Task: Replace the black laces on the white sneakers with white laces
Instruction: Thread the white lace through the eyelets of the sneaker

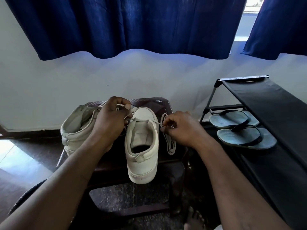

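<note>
Sneakers (142, 146) stand on the stool (163, 105). Above its middle, the left hand (109, 120) pinches one lace (155, 122) end; the right hand (181, 128) pinches the other, over a spare lace (170, 145) by its right edge.

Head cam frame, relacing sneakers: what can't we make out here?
Head view only.
- Left sneaker lacing: hidden by the left hand and forearm.
- Right sneaker eyelets: facing away, partly behind the left hand; lacing progress unclear.
- Black laces: none plainly visible; dark strand under the left hand too small to tell.
- Shoe rack: cut off by the right edge.
</note>
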The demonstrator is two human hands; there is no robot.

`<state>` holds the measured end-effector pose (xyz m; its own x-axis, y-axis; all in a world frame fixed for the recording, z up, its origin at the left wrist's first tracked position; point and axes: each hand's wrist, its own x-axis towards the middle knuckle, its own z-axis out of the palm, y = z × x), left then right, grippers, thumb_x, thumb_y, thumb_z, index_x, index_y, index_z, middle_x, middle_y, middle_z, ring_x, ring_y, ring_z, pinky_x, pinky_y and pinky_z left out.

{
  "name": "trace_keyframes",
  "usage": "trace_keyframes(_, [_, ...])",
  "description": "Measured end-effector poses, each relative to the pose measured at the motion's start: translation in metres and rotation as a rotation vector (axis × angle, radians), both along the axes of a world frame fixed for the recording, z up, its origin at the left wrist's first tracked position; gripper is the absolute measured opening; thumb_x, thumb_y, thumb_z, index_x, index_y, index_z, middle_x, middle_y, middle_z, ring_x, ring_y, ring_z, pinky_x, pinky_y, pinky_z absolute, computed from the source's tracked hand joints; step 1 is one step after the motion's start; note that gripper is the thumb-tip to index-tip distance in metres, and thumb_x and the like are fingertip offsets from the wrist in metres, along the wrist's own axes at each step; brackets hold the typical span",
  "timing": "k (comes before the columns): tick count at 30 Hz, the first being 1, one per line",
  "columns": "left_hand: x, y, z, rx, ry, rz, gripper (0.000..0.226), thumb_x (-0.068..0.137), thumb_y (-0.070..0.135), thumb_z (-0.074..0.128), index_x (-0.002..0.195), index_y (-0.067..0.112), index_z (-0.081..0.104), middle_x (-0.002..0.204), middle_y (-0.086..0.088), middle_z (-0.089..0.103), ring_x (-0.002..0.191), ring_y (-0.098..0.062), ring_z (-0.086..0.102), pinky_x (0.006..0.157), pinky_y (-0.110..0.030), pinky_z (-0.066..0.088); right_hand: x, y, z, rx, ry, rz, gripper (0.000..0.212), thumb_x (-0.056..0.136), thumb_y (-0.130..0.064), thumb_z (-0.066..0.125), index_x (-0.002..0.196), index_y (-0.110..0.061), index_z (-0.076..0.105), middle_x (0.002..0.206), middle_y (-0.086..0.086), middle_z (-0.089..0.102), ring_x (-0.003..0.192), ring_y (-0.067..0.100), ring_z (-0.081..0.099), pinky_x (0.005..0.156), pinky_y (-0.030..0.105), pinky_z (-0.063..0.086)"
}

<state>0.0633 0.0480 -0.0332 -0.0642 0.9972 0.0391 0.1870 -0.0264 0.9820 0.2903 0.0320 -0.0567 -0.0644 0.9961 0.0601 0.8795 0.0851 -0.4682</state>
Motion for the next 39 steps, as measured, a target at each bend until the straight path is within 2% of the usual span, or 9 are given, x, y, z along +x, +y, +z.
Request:
trace_keyframes(2, [0.0,0.001,0.0,-0.002,-0.004,-0.002,0.013,0.103,0.016,0.057,0.096,0.024,0.065,0.082,-0.002,0.067,0.06,-0.011,0.052,0.057,-0.029,0.042,-0.004,0.001,-0.002,-0.045,-0.131,0.009,0.021,0.091,-0.051,0.071,0.082,-0.032,0.068,0.097,-0.009,0.06,0.105,0.022,0.051,0.089,0.04,0.045])
trace_keyframes(4, [-0.001,0.002,-0.002,-0.002,-0.002,-0.017,0.013,0.103,0.016,0.058,0.096,0.024,0.066,0.083,-0.003,0.068,0.065,-0.015,0.055,0.061,-0.032,0.044,-0.005,0.001,-0.002,-0.085,-0.103,0.001,0.032,0.094,-0.049,0.069,0.072,-0.028,0.06,0.095,-0.007,0.061,0.106,0.024,0.05,0.089,0.041,0.043])
trace_keyframes(8, [-0.004,0.001,-0.007,-0.005,0.013,-0.042,0.013,0.103,0.02,0.059,0.094,0.026,0.067,0.08,-0.001,0.07,0.075,-0.022,0.059,0.068,-0.039,0.045,0.008,-0.004,0.017,-0.083,0.698,-0.028,0.032,0.104,-0.036,0.061,0.079,-0.017,0.068,0.095,0.005,0.076,0.099,0.021,0.07,0.09,0.036,0.052])
trace_keyframes(11, [-0.005,0.001,-0.006,0.005,0.013,-0.018,0.011,0.103,0.017,0.058,0.099,0.023,0.067,0.079,-0.001,0.068,0.071,-0.022,0.056,0.063,-0.037,0.045,0.024,-0.003,0.025,-0.009,1.344,-0.026,0.028,0.105,-0.029,0.058,0.083,-0.013,0.065,0.076,0.002,0.067,0.072,0.017,0.062,0.074,0.032,0.052])
trace_keyframes(15, [-0.004,0.0,0.0,0.013,-0.131,0.012,0.012,0.106,0.023,0.06,0.108,0.013,0.064,0.064,0.005,0.062,0.052,-0.008,0.046,0.044,-0.024,0.035,0.034,0.0,0.031,0.117,1.713,0.078,0.027,0.106,-0.033,0.051,0.087,-0.018,0.062,0.074,-0.004,0.056,0.06,0.01,0.046,0.056,0.025,0.039])
trace_keyframes(26, [-0.012,-0.002,0.015,0.077,-0.536,-0.056,0.005,0.1,0.01,0.064,0.098,0.015,0.066,0.074,-0.003,0.062,0.057,-0.013,0.044,0.05,-0.023,0.038,0.025,-0.009,0.045,0.257,1.741,0.253,0.026,0.109,-0.024,0.043,0.099,-0.019,0.067,0.082,-0.007,0.058,0.059,0.006,0.046,0.051,0.021,0.03])
trace_keyframes(32, [-0.025,-0.004,0.024,0.209,-0.5,-0.041,0.01,0.099,0.01,0.065,0.108,0.013,0.068,0.081,-0.006,0.066,0.059,-0.014,0.046,0.052,-0.023,0.039,0.012,-0.009,0.038,0.278,1.566,0.113,0.021,0.103,-0.02,0.055,0.093,-0.021,0.074,0.085,-0.001,0.064,0.064,0.011,0.049,0.053,0.023,0.03])
trace_keyframes(36, [-0.028,-0.008,0.026,0.277,-0.383,-0.008,0.008,0.1,0.011,0.066,0.107,0.015,0.07,0.083,-0.004,0.069,0.058,-0.014,0.046,0.05,-0.026,0.038,-0.006,-0.016,0.044,0.337,1.397,0.009,0.012,0.098,-0.019,0.063,0.1,-0.021,0.075,0.103,-0.007,0.075,0.084,0.01,0.058,0.064,0.022,0.039])
trace_keyframes(39, [-0.028,-0.014,0.025,0.247,-0.247,0.003,0.009,0.101,0.015,0.066,0.104,0.02,0.072,0.078,0.001,0.068,0.053,-0.011,0.046,0.045,-0.021,0.034,-0.012,-0.023,0.051,0.292,1.432,0.069,0.014,0.104,-0.016,0.053,0.104,-0.012,0.066,0.126,0.002,0.074,0.08,0.016,0.063,0.06,0.024,0.039])
